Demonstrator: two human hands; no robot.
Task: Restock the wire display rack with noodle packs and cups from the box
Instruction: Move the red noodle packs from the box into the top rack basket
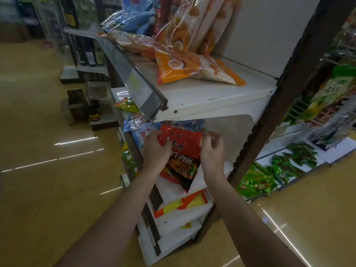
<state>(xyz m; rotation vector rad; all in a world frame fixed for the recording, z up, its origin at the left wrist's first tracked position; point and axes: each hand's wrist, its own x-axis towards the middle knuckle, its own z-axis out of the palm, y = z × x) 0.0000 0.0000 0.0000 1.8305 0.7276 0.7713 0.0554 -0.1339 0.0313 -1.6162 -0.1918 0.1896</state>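
Note:
A red noodle pack (181,153) with white characters and a noodle picture lies tilted on a white shelf board (200,183) under the upper shelf. My left hand (156,151) grips the pack's left edge, thumb on its front. My right hand (212,149) is at the pack's right edge with fingers loosely curled, touching its side; whether it grips is unclear. A wire rack (300,110) shows at the right behind a dark post. No box is in view.
The upper white shelf (215,97) carries orange snack bags (192,68) and overhangs my hands. Blue packets (138,128) lie behind the red pack. Orange-yellow packs (181,204) sit on lower boards. Green packets (281,168) lie low at the right. Tan floor stretches to the left.

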